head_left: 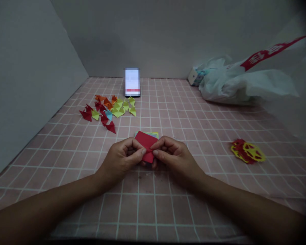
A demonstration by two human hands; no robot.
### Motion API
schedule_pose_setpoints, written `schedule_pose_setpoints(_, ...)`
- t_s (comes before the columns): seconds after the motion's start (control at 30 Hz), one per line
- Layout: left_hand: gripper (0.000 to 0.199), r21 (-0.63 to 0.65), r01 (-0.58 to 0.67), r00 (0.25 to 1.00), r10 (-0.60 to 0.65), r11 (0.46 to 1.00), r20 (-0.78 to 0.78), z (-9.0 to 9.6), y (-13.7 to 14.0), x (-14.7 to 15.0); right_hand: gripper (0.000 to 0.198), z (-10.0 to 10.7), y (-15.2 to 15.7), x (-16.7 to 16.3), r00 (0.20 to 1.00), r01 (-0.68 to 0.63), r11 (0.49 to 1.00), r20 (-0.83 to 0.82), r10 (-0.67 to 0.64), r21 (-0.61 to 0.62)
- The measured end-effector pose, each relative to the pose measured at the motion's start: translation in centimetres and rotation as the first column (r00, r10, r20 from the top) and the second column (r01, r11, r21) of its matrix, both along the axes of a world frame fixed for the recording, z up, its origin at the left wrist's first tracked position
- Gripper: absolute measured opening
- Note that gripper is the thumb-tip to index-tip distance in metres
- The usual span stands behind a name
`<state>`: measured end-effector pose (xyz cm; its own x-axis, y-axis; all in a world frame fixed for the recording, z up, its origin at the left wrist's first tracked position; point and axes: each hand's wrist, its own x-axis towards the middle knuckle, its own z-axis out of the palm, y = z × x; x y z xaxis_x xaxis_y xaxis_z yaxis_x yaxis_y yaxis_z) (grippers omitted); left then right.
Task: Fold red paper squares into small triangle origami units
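A red sheet of origami paper [146, 140], partly folded, is pinched between my two hands near the middle of the table. My left hand [126, 153] grips its left side, thumb on top. On the right side, my right hand [169, 153] pinches a small fold with thumb and forefinger. Both thumbs almost meet over the lower part of the paper. Behind it, the edges of a stack of coloured paper [155, 133] show yellow and pale blue; the rest is hidden. Some fingertips curl underneath the red paper.
Several folded paper cranes [117, 108] in red, orange, yellow and blue lie at the left back. A lit phone [132, 82] stands behind them. Red and yellow paper cutouts [248, 151] lie at right. A white plastic bag [224, 83] and a small box [195, 75] occupy the back right.
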<state>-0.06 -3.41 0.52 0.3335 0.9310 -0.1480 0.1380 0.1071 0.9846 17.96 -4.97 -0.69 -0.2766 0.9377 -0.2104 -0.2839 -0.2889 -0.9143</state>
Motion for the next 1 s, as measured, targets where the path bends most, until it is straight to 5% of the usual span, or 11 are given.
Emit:
schedule_pose_setpoints(0.3, 0.015, 0.044, -0.023, 1.0, 0.024, 0.999, -0.015, -0.03, -0.01, 0.06, 0.011, -0.24, 0.16, 0.36, 0.997, -0.075, 0.997, -0.034, 0.075, -0.004)
schedule_pose_setpoints(0.7, 0.015, 0.0, 0.03, 0.998, -0.03, 1.0, -0.047, 0.1, -0.03, 0.01, 0.014, -0.14, 0.21, 0.3, 0.989, -0.093, 0.994, 0.121, 0.086, 0.058)
schedule_pose_setpoints(1.0, 0.019, -0.157, 0.109, 0.989, -0.091, 0.982, 0.119, -0.29, 0.26, -0.11, 0.017, 0.22, 0.26, 0.06, 0.972, -0.083, 0.995, 0.224, 0.068, 0.06)
